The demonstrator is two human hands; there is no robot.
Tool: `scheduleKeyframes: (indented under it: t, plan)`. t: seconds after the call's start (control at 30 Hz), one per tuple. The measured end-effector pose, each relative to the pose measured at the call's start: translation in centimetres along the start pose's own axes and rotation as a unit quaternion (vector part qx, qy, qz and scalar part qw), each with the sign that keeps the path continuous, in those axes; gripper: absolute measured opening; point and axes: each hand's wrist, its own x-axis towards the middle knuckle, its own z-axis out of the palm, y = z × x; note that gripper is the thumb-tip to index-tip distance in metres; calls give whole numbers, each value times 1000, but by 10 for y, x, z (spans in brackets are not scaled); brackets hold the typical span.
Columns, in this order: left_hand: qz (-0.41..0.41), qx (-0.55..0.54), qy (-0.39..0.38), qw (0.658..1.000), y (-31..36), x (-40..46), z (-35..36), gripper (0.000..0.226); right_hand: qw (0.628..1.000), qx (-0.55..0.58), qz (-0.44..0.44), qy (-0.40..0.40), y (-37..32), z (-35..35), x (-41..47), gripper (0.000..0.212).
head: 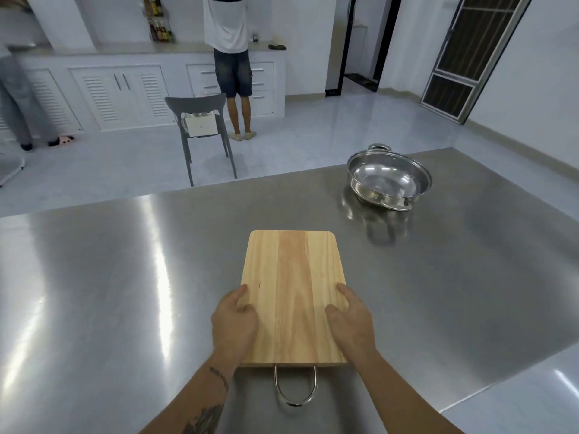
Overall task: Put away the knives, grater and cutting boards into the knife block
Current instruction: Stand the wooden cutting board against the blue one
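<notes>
Both hands grip the wooden cutting board (294, 296): left hand (233, 324) and right hand (351, 324) clasp its long edges, long axis pointing away, wire handle (295, 386) nearest.

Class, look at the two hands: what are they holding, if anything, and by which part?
Both hold the wooden cutting board by its long side edges: left hand on its left edge, right hand on its right.

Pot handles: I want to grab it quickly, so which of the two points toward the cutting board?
The handle on the pot's near rim, facing the cutting board; the other handle sits at the far rim.
</notes>
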Motion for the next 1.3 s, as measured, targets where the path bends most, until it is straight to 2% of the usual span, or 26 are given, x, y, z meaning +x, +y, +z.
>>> scheduleKeyframes:
  t: [0.2,0.5,0.7,0.87,1.07,1.3]
  plan:
    - [6,6,78,997,-9,1,-83,46,998,25,-40,-35,-36,60,-38,60]
    - [31,-6,208,978,-54,-1,-296,45,985,7,-137,-108,-124,211,-137,59]
    - [24,-13,250,968,-112,-8,-459,50,973,-1,-166,-163,-164,340,-237,60]
    - [19,-10,268,963,-164,-13,-562,54,958,-49,-185,-215,-183,427,-299,61]
    - [-16,-9,281,960,-211,7,-626,50,929,-138,-181,-292,-201,492,-333,64]
    - [-46,15,263,964,-241,20,-649,51,916,-203,-157,-310,-196,527,-346,69]
